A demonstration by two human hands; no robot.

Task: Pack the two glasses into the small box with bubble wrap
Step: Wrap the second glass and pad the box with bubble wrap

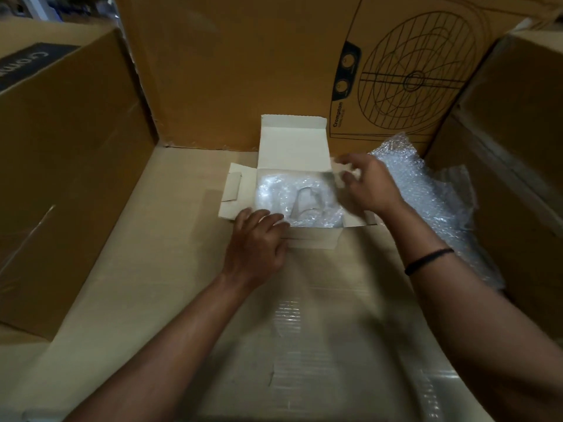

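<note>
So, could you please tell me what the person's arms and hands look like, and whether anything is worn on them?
Both arms are bare to the frame's edge, with no sleeves or gloves. The right wrist carries a thin black band. The left hand and right hand show no rings I can make out.

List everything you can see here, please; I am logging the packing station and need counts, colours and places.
small box: one, off-white card, centre of the work surface, lid and flaps open
bubble wrap in the box: clear, fills the box; the glasses cannot be made out under it
loose bubble wrap: one crumpled sheet, clear, right of the small box
large cartons: three, brown, standing at left, behind and right; the rear one carries a black fan drawing
work surface: flattened pale brown cardboard with shiny tape strips
wristband: one, black, on the right forearm
left hand: rests on the box's near left corner
right hand: blurred, at the box's right flap; its grip is unclear
</note>
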